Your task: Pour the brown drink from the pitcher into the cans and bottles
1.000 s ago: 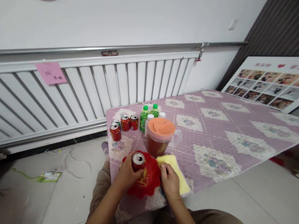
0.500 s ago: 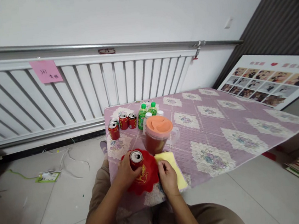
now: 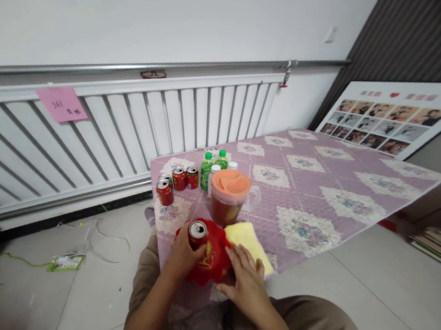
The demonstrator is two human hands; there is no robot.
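On the near left corner of the table lies a red scalloped plate with a yellow design. My left hand is wrapped round an opened red drink can, upright over the plate's left part. At the plate's right edge my right hand has its fingers spread, the fingertips by the rim. Partly under that hand is a folded yellow cloth. Just behind stands a clear pitcher of brown liquid with an orange lid.
Several opened cans stand at the table's back left. Beside them are green-capped bottles and white-capped ones, partly behind the pitcher. A white radiator runs behind the table. On the floor at left lies a power strip with loose cords.
My right hand has opened from a pinch at the cloth and moved to the plate's right edge. My left hand stays on the can. The view has shifted slightly.
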